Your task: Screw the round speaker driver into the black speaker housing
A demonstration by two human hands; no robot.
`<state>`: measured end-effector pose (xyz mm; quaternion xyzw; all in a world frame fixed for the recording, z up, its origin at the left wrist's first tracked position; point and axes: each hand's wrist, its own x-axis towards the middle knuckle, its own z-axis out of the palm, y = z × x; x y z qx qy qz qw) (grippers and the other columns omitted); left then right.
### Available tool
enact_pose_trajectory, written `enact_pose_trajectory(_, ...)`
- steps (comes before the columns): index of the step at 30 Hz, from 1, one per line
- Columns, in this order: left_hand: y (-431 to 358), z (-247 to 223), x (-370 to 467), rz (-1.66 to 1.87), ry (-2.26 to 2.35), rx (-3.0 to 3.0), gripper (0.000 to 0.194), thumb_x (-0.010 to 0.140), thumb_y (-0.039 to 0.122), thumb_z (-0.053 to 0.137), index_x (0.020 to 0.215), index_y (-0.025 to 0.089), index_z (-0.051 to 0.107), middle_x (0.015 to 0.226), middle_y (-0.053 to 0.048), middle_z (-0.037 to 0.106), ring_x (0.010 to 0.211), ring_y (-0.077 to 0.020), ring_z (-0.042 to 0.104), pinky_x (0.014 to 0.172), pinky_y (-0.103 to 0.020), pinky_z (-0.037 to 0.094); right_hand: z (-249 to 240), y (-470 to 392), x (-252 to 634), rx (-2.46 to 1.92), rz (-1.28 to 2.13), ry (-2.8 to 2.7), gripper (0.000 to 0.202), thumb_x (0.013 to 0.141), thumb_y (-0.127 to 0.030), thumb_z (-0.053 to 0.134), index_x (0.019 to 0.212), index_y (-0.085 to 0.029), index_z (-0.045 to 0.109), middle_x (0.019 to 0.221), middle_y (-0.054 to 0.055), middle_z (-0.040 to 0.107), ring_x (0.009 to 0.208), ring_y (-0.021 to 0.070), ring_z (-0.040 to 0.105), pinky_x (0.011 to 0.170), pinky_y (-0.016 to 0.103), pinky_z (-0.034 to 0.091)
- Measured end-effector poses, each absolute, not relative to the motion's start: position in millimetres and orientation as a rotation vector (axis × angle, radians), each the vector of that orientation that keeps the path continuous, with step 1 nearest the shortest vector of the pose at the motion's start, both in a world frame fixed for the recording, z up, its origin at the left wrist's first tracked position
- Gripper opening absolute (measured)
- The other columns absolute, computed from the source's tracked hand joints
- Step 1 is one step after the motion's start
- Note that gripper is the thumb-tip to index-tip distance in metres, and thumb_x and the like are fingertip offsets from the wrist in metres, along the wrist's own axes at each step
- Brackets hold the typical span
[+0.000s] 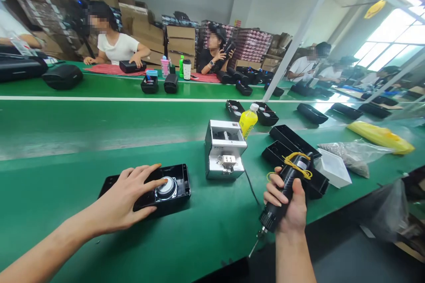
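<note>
On the green bench (pixel 139 252) lies an open black speaker housing (pixel 181 200), with a round silver-and-black speaker driver (pixel 166 188) inside. My left hand (pixel 129 194) rests over the housing, fingers spread; a fingertip touches the driver, and the palm hides the housing's middle. My right hand (pixel 288 203) is wrapped round a black electric screwdriver (pixel 282 194) with a yellow cord tied at its top. Its thin bit points down and left, beyond the housing and touching nothing visible. Between the hands and farther back stands a silver screw feeder machine (pixel 226 150).
Behind the machine is a yellow bottle (pixel 248 120). Black housings (pixel 288 141), a white box (pixel 333 167) and a bag of screws (pixel 352 154) sit at the right. Several people work across the conveyor (pixel 99 117). A metal post (pixel 295 35) rises beyond.
</note>
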<state>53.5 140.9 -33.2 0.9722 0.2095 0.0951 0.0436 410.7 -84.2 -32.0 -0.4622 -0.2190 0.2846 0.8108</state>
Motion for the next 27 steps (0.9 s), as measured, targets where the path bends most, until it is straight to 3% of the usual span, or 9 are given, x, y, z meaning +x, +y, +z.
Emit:
enact_pose_trajectory(2,140,-34,56,0.362,0.657,2.960,0.053,0.092,0.037,0.062,0.145,0.045,0.059,0.161,-0.008,0.051,0.137,-0.0403,0.055,0.104,-0.064,0.050,-18,-75,409,-0.913,0.542,-0.512,0.039,0.100,-0.058,0.043,0.103,-0.025,0.063,0.072,-0.009,0.014,0.053,0.0083,-0.003,0.041,0.020,0.007)
enact_pose_trajectory(5,134,-33,58,0.377,0.634,2.971,0.052,0.092,0.036,0.063,0.143,0.044,0.060,0.158,-0.010,0.053,0.134,-0.0400,0.056,0.102,-0.063,0.051,8,-55,409,-0.827,0.451,-0.594,0.036,0.099,-0.058,0.046,0.099,-0.026,0.063,0.069,-0.009,0.011,0.049,0.0090,-0.002,0.040,0.022,0.010)
enact_pose_trajectory(8,121,-32,62,0.338,0.591,2.984,0.056,0.092,0.036,0.064,0.146,0.046,0.056,0.160,-0.008,0.050,0.136,-0.0404,0.055,0.101,-0.062,0.052,35,-34,410,-0.775,0.378,-0.661,0.042,0.093,-0.069,0.057,0.099,-0.028,0.062,0.065,-0.010,0.021,0.045,0.0081,0.010,0.040,0.022,0.020)
enact_pose_trajectory(12,101,-35,70,0.357,0.584,2.985,0.061,0.090,0.031,0.064,0.149,0.045,0.053,0.165,-0.006,0.045,0.141,-0.0392,0.052,0.107,-0.064,0.049,60,-10,407,-0.761,0.329,-0.733,0.066,0.084,-0.086,0.052,0.111,-0.028,0.067,0.064,-0.007,0.042,0.048,0.0108,0.033,0.044,0.025,0.031)
enact_pose_trajectory(18,89,-42,76,0.339,0.512,3.011,0.067,0.090,0.029,0.063,0.153,0.043,0.048,0.169,-0.005,0.040,0.144,-0.0393,0.050,0.107,-0.064,0.049,68,18,396,-0.717,0.229,-0.856,0.050,0.096,-0.070,0.051,0.108,-0.024,0.066,0.069,-0.004,0.053,0.052,0.0122,0.049,0.051,0.028,0.046)
enact_pose_trajectory(23,91,-43,75,0.311,0.490,3.025,0.069,0.091,0.032,0.065,0.156,0.042,0.046,0.175,-0.001,0.028,0.148,-0.0387,0.045,0.110,-0.060,0.049,61,33,390,-0.722,0.199,-0.923,0.053,0.097,-0.072,0.044,0.106,-0.023,0.061,0.062,-0.006,0.052,0.041,0.0109,0.044,0.039,0.026,0.033)
enact_pose_trajectory(27,92,-44,76,0.342,0.494,3.008,0.068,0.090,0.039,0.070,0.154,0.041,0.049,0.175,-0.003,0.029,0.146,-0.0417,0.046,0.108,-0.062,0.050,55,36,389,-0.830,0.214,-0.938,0.058,0.095,-0.074,0.044,0.120,-0.025,0.060,0.064,-0.005,0.052,0.043,0.0119,0.046,0.039,0.028,0.034)
